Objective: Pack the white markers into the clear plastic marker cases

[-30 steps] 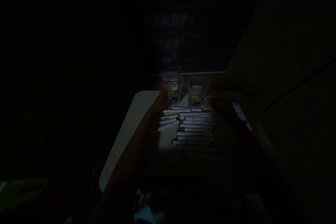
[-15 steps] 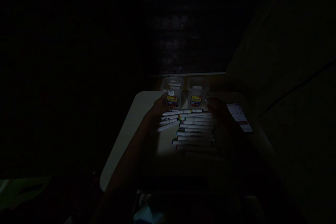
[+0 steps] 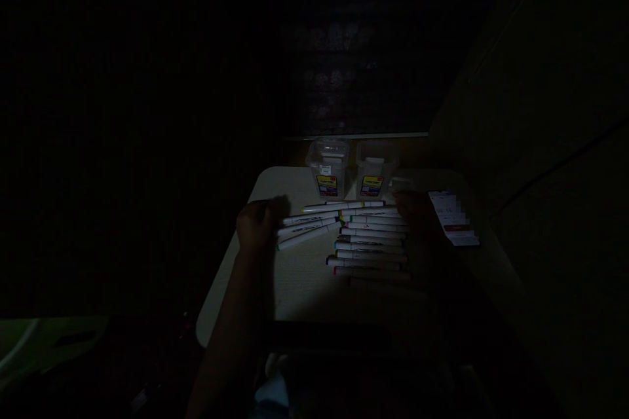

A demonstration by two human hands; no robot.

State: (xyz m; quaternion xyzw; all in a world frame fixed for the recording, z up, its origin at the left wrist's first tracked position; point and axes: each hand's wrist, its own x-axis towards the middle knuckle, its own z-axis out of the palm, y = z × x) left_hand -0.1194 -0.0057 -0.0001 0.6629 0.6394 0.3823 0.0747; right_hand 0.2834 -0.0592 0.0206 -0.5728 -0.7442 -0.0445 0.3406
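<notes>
The scene is very dark. On the left of the table (image 3: 299, 275), my left hand (image 3: 254, 226) looks curled closed beside the ends of several white markers (image 3: 308, 230); whether anything is inside it is hidden. My right hand (image 3: 413, 204) is in deep shadow near the right ends of the other markers (image 3: 373, 233), its fingers too dim to read. These markers lie roughly parallel in a column, with coloured ends. Just behind them stand a clear plastic container (image 3: 328, 170) on the left and a second clear container (image 3: 376, 169) on the right, both with yellow labels.
A phone (image 3: 452, 217) with a lit screen lies on the right side of the table. A dark wall rises behind the table, and another surface is at the right. Something green (image 3: 49, 340) shows at the lower left.
My left hand has moved left and toward me, away from the left container. My right hand stays near the markers' right ends. The view has shifted slightly.
</notes>
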